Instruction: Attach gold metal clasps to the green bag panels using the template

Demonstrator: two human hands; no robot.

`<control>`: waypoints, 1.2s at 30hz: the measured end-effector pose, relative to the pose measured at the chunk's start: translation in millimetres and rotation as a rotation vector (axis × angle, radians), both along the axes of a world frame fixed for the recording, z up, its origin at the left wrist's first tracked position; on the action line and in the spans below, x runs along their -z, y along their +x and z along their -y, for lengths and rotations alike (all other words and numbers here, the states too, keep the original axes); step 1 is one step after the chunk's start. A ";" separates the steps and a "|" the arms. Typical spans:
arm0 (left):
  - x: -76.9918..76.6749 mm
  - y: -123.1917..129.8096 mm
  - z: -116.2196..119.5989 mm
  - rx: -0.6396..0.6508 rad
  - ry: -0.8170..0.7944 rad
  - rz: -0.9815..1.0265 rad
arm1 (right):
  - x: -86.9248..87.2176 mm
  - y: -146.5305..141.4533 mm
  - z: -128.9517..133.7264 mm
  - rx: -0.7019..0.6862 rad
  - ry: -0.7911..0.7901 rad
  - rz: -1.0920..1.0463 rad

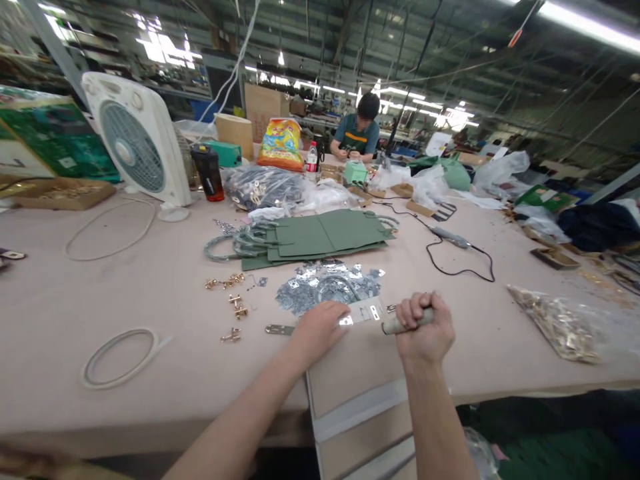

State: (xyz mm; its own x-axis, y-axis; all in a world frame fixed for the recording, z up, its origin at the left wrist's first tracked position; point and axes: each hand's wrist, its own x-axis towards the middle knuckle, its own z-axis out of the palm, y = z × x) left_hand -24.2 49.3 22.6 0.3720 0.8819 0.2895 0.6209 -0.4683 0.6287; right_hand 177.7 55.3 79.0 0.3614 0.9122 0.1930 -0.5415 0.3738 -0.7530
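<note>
My left hand rests at the far end of a beige panel with pale strips, which hangs over the table's front edge. Its fingers and thumb close about a small metal plate there. A second slotted plate lies to the right of it. In my right fist is a pale cylindrical handle, held just right of the panel; the fingers hide the tool's other end. Beyond both hands spreads a pile of small metal plates. A strap piece with a metal end sits beside my left hand.
Green panels with wrapped handles are stacked behind the pile. Brass fittings and a white tape roll lie left. A corded tool and a bag of metal parts lie right. A fan stands left; a co-worker sits opposite.
</note>
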 end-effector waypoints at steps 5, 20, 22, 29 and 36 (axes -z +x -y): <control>6.4 2.1 -3.8 0.000 0.015 0.137 | 25.6 -37.8 -16.7 -0.124 0.063 0.148; 9.7 7.6 8.1 -0.108 0.132 0.001 | 58.9 -40.9 -12.3 -0.178 0.194 0.117; 10.2 7.7 8.2 -0.101 0.136 -0.004 | 59.7 -43.1 -11.8 -0.162 0.201 0.130; 13.3 6.6 8.1 -0.104 0.097 0.045 | 56.8 -45.4 -8.5 -0.110 0.213 0.144; 13.6 5.2 6.7 -0.099 0.079 0.036 | 60.5 -53.1 -6.2 -0.036 0.248 0.213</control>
